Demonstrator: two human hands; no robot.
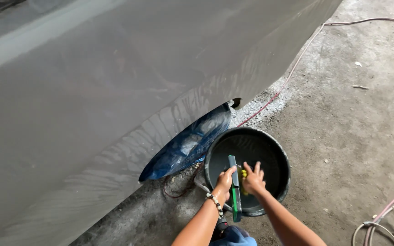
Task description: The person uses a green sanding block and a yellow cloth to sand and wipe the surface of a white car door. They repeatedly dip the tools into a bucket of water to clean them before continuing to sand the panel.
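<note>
A: Biggest thing first?

B: Grey car body (115, 91), wet and streaked, filling the frame from nine o'clock round to twelve. A blue plastic-wrapped wheel (192, 143) shows under its lower edge, near centre.

A: Ground?

B: Rough concrete floor (352, 118), three o'clock side. A thin pink hose (292, 73) runs from one o'clock down toward the wheel. More coiled hoses (388, 218) at four o'clock.

A: And the bucket?

B: Black round bucket (277, 150) on the floor at about five o'clock from centre, just beside the wheel at its right. Inside looks dark; can't tell how much water it holds.

A: Hands?

B: Both over the bucket. Left hand (224, 182), beaded bracelet (216, 203) on the wrist, is closed around a long green sanding block (235, 191). The block points twelve-to-six, upper end inside the bucket, lower end past the near rim.

A: Right hand?

B: Right hand (253, 180) sits against the block's right side, fingers partly spread, pressing on something yellow (243, 173) there. Can't tell whether it actually grips it.
</note>
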